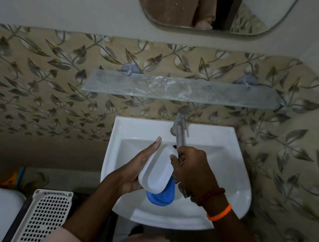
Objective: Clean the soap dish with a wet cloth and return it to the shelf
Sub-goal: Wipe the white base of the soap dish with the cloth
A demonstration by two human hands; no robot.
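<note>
**A:** Starting at your left: beside the basin stands a perforated white basket, and nothing shows inside it from here. Your left hand lies open and flat against the left side of the white soap dish, cradling rather than clamping it, over the middle of the sink.

**B:** And under the dish?

**A:** A blue part pokes out below its near end, towards the sink's front rim. I judge it to be the dish's other half, or perhaps a soap; you can't tell which. The white tray itself looks empty.

**B:** The right hand?

**A:** Your right hand is curled closed at the dish's right edge, just under the tap, with a dark scrap hanging below the wrist that is probably the cloth. Whether the fingers pinch the dish, the cloth, or both, I cannot tell.

**B:** What might go wrong?

**A:** Wet plastic on an open palm slides easily. If you scrub hard from the right, the dish could skate off your left hand and knock into the basin, and the blue part could drop free. Your knuckles are also close to the spout.

**B:** The shelf?

**A:** The glass shelf on the wall above the tap is bare and looks smeared. A dripping dish may slip there, so shake it off first.
</note>
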